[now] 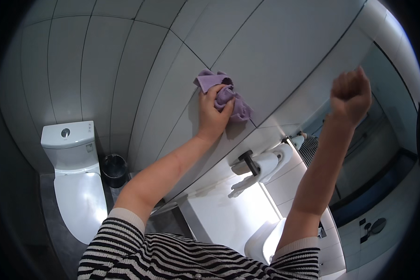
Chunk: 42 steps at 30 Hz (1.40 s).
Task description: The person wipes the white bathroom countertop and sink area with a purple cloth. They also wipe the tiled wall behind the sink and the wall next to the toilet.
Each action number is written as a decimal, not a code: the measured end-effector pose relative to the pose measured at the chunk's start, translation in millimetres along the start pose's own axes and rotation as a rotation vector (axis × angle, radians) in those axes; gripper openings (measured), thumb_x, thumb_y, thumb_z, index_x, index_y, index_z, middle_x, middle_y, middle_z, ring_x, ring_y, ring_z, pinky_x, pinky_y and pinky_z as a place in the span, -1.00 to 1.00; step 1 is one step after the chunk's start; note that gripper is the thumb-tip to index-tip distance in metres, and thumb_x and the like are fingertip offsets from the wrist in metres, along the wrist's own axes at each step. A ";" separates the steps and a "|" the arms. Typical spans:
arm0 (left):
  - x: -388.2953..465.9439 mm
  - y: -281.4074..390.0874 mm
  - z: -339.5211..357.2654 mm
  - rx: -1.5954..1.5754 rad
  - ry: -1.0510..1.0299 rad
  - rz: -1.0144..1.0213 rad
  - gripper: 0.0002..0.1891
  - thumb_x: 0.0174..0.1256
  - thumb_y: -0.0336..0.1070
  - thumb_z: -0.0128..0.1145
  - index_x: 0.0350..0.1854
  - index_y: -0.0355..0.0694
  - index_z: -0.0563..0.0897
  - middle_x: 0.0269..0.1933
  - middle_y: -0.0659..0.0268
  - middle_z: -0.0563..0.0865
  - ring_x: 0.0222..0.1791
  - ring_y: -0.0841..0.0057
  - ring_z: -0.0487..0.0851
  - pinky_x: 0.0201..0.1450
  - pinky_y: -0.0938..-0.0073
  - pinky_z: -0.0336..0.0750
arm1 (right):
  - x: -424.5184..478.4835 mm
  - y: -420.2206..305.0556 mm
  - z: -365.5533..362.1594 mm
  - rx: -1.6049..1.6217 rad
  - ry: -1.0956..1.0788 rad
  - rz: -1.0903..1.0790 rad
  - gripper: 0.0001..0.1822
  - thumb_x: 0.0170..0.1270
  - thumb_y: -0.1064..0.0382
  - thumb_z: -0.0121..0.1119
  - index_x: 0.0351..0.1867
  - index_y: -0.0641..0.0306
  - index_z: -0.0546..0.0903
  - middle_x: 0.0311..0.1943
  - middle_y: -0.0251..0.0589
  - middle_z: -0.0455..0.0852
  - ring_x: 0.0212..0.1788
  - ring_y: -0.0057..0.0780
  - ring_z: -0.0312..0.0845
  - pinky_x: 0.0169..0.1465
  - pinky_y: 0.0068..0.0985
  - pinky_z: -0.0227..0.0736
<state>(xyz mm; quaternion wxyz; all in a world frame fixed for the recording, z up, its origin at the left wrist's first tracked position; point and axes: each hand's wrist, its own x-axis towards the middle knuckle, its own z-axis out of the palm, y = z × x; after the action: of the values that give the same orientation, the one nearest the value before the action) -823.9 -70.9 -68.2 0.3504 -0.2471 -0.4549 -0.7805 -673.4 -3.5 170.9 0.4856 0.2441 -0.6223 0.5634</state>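
Observation:
My left hand [210, 117] grips a crumpled purple cloth [240, 109] and presses it to the grey tiled wall [266, 63]. One folded corner of the cloth sticks out above the fingers, close to where the dark grout lines meet. Off to the right, my right hand [351, 92] is raised in a fist, apart from the cloth. It looks slightly blurred, and no object shows in it. Behind that forearm is a wide mirror [367, 147], which reflects part of a striped sleeve.
White towels [267, 166] hang from a black wall holder [249, 162] below the cloth. Under them is a lit white counter [224, 210] with a white basin [262, 241]. On the left stand a white toilet [78, 203] and a black bin [114, 171].

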 end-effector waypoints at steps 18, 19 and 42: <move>7.5 -9.8 -4.3 -0.024 -0.110 -0.051 -0.64 0.31 -0.29 0.18 0.11 -0.26 0.49 0.07 0.11 0.48 0.07 0.31 0.51 0.14 0.39 0.40 | -168.5 61.3 -79.8 0.905 0.440 0.253 -0.47 0.53 0.02 -0.40 -0.73 0.01 0.01 -0.77 -0.48 -0.09 -0.73 -0.60 -0.31 -0.66 -0.57 -0.38; 7.6 -9.4 -5.0 -0.035 -0.107 -0.065 -0.63 0.32 -0.28 0.17 0.12 -0.27 0.49 0.07 0.12 0.48 0.08 0.32 0.51 0.15 0.39 0.40 | -171.4 60.4 -80.0 0.914 0.434 0.236 -0.47 0.53 0.02 -0.40 -0.73 0.01 0.01 -0.77 -0.48 -0.09 -0.73 -0.61 -0.31 -0.66 -0.57 -0.39; 10.8 -15.9 -6.4 -0.089 -0.151 -0.139 -0.64 0.37 -0.25 0.12 0.14 -0.26 0.48 0.10 0.19 0.42 0.11 0.40 0.46 0.21 0.44 0.33 | -200.6 72.3 -97.3 1.005 0.307 0.185 -0.53 0.51 -0.01 -0.32 -0.62 0.05 0.31 -0.72 -0.45 -0.04 -0.64 -0.59 -0.16 -0.59 -0.59 -0.18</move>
<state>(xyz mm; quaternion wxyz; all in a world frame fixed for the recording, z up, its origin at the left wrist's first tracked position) -843.4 -74.7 -72.1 0.2490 -0.2884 -0.4607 -0.8016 -620.7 56.7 -49.4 0.3426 0.3055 -0.2163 0.8617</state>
